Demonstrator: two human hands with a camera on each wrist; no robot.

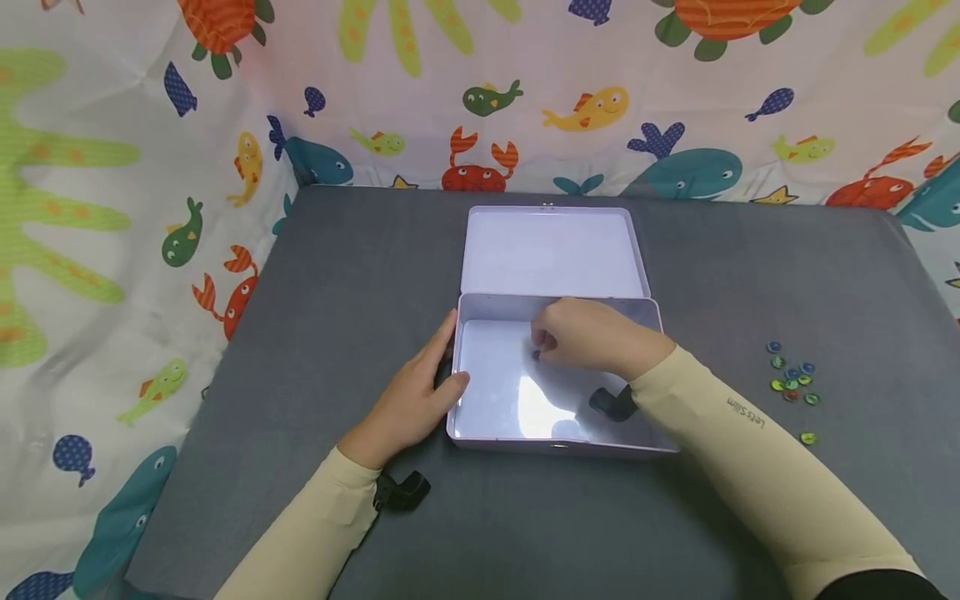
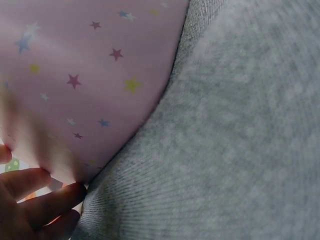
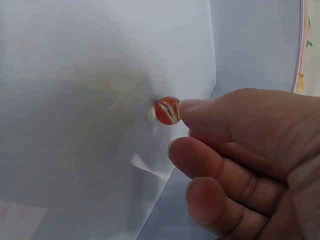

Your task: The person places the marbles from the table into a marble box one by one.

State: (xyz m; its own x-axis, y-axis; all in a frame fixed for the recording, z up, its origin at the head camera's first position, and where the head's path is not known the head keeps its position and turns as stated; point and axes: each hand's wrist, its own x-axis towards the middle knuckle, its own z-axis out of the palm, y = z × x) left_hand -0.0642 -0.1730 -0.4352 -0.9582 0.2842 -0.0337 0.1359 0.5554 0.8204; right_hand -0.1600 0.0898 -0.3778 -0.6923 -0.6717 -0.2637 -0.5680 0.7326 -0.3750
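Note:
A white tin box [image 1: 491, 379] lies on the grey tabletop with its hinged lid [image 1: 551, 250] folded back. Inside it, my right hand [image 1: 592, 333] pinches a red-orange glass marble with a white swirl [image 3: 167, 110] between thumb and fingers, close to the box floor. My left hand [image 1: 408, 404] rests against the box's left side, fingers straight along the outer wall and thumb at the rim. In the left wrist view, the fingertips touch the pink, star-printed outer wall [image 2: 100, 65].
Several glass marbles [image 1: 791, 384], blue, green, yellow-green and reddish, lie loose to the right of the box. One yellow-green marble [image 1: 807, 438] sits nearer the right forearm. A sea-animal printed cloth [image 1: 420, 150] hangs behind and to the left of the table.

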